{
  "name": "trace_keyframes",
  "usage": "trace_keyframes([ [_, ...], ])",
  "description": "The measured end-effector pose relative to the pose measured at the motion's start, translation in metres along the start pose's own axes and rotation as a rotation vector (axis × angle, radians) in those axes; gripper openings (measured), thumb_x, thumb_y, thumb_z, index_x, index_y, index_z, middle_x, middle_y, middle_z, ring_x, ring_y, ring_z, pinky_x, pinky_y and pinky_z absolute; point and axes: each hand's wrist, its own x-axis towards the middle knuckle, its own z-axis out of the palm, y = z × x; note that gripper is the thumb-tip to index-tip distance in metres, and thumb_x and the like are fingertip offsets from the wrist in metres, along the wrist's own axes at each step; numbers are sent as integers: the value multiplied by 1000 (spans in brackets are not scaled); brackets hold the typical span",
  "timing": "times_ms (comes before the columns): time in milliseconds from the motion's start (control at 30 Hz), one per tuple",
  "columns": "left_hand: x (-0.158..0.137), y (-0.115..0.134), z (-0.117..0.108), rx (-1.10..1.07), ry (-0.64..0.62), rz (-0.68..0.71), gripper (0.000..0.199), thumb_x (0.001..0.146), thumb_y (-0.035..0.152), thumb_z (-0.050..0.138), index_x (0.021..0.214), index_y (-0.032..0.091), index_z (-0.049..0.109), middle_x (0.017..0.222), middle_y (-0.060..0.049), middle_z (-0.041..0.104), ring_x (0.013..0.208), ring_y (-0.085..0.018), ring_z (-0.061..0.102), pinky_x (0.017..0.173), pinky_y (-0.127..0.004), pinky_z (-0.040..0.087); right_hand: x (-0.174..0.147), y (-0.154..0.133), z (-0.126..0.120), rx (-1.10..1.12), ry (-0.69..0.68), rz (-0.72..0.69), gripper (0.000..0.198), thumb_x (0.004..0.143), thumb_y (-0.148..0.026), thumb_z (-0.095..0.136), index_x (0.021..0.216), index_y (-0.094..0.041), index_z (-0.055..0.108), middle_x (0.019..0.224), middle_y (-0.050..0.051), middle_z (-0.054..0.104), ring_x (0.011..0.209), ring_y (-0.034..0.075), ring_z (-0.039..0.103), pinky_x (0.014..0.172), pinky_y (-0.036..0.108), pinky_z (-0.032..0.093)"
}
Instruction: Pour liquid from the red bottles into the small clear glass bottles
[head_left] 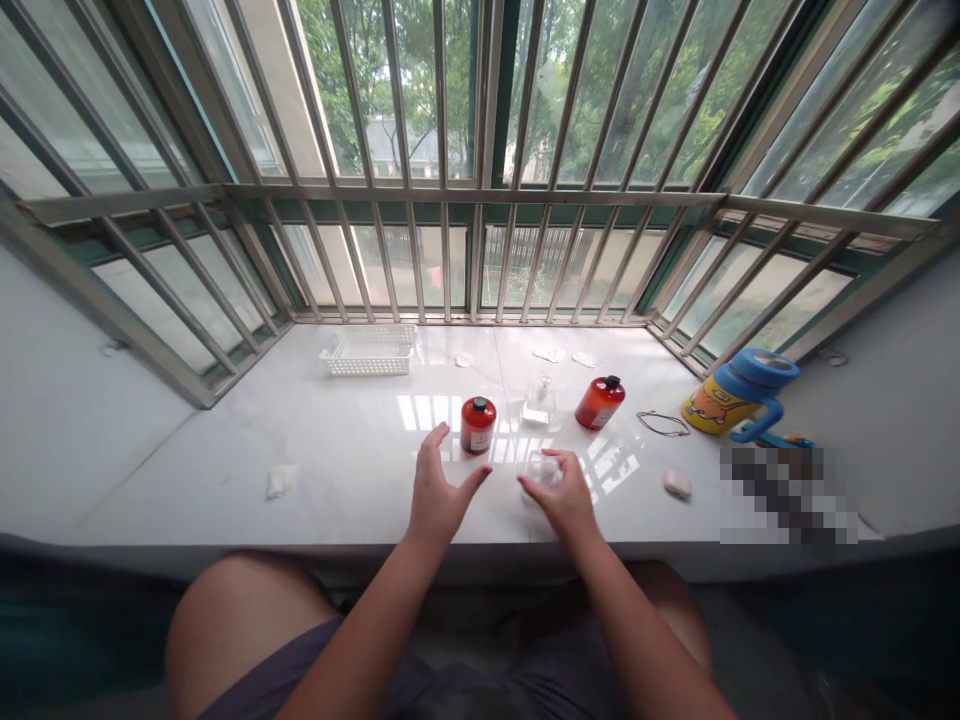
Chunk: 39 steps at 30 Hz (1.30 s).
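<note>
My left hand (439, 487) is open, its fingers and thumb spread just in front of a red bottle (478, 430) with a black cap and a pale label. A gap shows between the fingertips and that bottle. My right hand (568, 500) has its thumb and fingers around a small clear container (541, 470), which is faint against the white surface. Behind it stands a clear glass bottle (538, 402) with a whitish base. A second red bottle (600, 403), also black-capped, is to its right, looking tilted in this wide view.
A white perforated basket (369, 352) sits at the back left. Right lie a dark cord loop (663, 424), a blue-and-yellow mug (739, 393) and a pale rounded object (676, 485). A white packet (282, 481) lies left. Metal window bars (480, 195) enclose the white ledge (202, 490).
</note>
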Motion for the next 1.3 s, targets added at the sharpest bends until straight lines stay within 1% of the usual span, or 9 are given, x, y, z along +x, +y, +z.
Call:
trace_keyframes([
  [200, 67, -1, 33, -42, -123, -5, 80, 85, 56, 84, 148, 24, 46, 157, -17, 51, 151, -38, 47, 125, -58, 40, 54, 43, -75, -263, 153, 290, 75, 68, -73, 84, 117, -22, 59, 112, 11, 70, 101, 33, 67, 91, 44, 52],
  [400, 73, 8, 104, -171, -274, 43, 50, 94, 40, 75, 137, 22, 54, 143, -16, 57, 136, -32, 58, 118, -52, 46, 81, 55, -102, -324, 194, 322, 93, 67, -75, 81, 137, -21, 50, 133, 19, 66, 110, 37, 67, 94, 46, 52],
  [533, 60, 25, 146, -191, -468, 143, 71, 93, 44, 77, 153, 22, 45, 158, -20, 49, 152, -35, 46, 128, -56, 37, 87, 56, -108, -336, 199, 307, 100, 70, -75, 79, 145, -21, 43, 144, 21, 60, 123, 40, 63, 104, 52, 51],
  [633, 50, 35, 162, -86, -551, 133, 109, 84, 54, 85, 168, 21, 22, 176, -23, 24, 166, -42, 19, 134, -64, 23, 89, 46, -112, -389, 326, 121, 105, 72, -77, 79, 146, -11, 43, 152, 29, 50, 143, 46, 48, 118, 60, 40],
  [733, 38, 40, 157, -12, -590, 93, 138, 71, 63, 93, 171, 19, 9, 180, -23, 7, 167, -47, 5, 134, -69, 17, 94, 21, -113, -435, 412, -222, 81, 92, -69, 67, 145, -10, 49, 153, 28, 50, 149, 41, 44, 123, 59, 36],
  [833, 22, 40, 137, -18, -540, 72, 123, 77, 61, 89, 169, 20, 17, 178, -23, 19, 166, -45, 14, 133, -68, 22, 113, -17, -105, -473, 238, -361, 53, 104, -55, 54, 139, -16, 56, 150, 22, 55, 144, 34, 51, 117, 53, 46],
  [1000, -5, 33, 93, -89, -383, 116, 66, 97, 46, 72, 153, 22, 46, 158, -20, 52, 152, -37, 47, 127, -63, 41, 175, -75, -65, -883, -404, -73, 55, 111, -46, 43, 155, -13, 46, 148, 22, 60, 135, 33, 59, 107, 45, 52],
  [1133, -13, 16, 59, -61, -315, 128, 39, 98, 32, 67, 136, 24, 58, 145, -16, 62, 141, -33, 58, 120, -60, 49, 216, -92, -24, -953, -647, 29, 49, 104, -49, 64, 135, -12, 64, 121, 19, 74, 108, 31, 72, 89, 40, 59],
  [1300, -3, -17, 22, 51, -196, 36, 35, 98, 31, 65, 132, 23, 58, 139, -14, 65, 136, -31, 62, 117, -57, 51, 227, -102, 17, -984, -797, 38, 33, 105, -43, 68, 126, -17, 68, 123, 9, 71, 104, 21, 71, 92, 42, 62],
])
